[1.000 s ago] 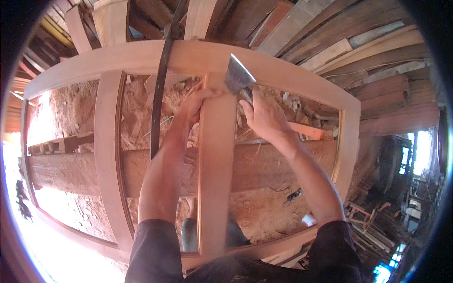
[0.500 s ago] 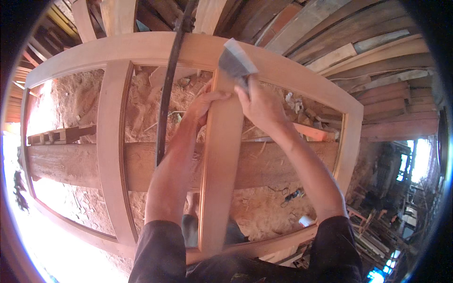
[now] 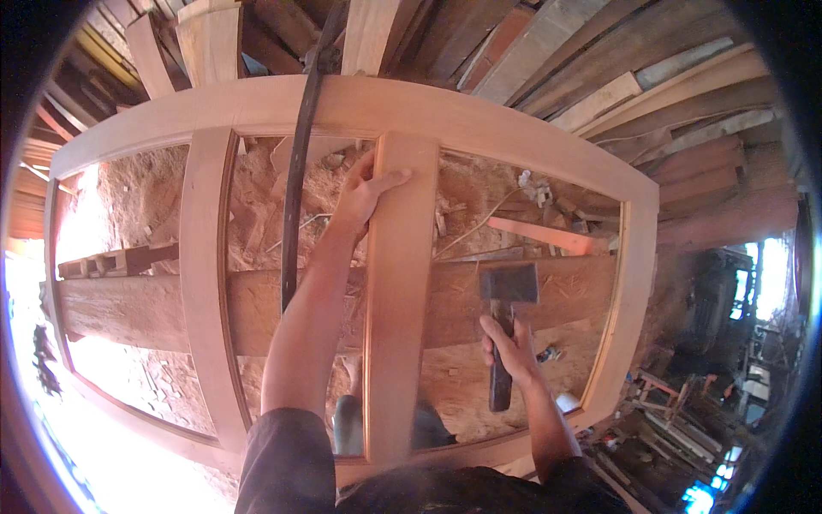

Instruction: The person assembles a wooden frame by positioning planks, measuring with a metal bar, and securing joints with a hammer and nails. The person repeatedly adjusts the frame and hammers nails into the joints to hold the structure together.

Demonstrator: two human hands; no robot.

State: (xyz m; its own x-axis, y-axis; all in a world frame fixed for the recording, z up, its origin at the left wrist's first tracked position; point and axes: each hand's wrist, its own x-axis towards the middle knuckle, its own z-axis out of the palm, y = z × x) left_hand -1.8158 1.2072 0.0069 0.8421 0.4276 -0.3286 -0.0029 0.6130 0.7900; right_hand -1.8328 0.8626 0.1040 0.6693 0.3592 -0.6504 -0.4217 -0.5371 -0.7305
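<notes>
A large wooden door frame (image 3: 257, 101) with open panel spaces lies before me. My left hand (image 3: 364, 193) grips its broad middle crosspiece (image 3: 401, 283) close to the far rail, thumb on the top face and fingers curled over the left edge, partly hidden. In my right hand (image 3: 514, 349) is a mallet (image 3: 509, 284) with a dark, blocky head and a short dark handle. It is held above the right-hand opening, apart from the wood, head pointing away from me. To the left, another crosspiece (image 3: 204, 283) spans the frame.
A long dark bar (image 3: 300, 171) crosses the far rail left of my hand. Beneath the frame runs a wide plank (image 3: 120, 308) over ground strewn with shavings (image 3: 137, 188). Stacked boards (image 3: 676, 94) fill the far right. A reddish wood strip (image 3: 548, 236) shows through the right opening.
My right hand has brought the mallet from the far end of the middle crosspiece back toward me and to the right. My left hand keeps its hold on the crosspiece.
</notes>
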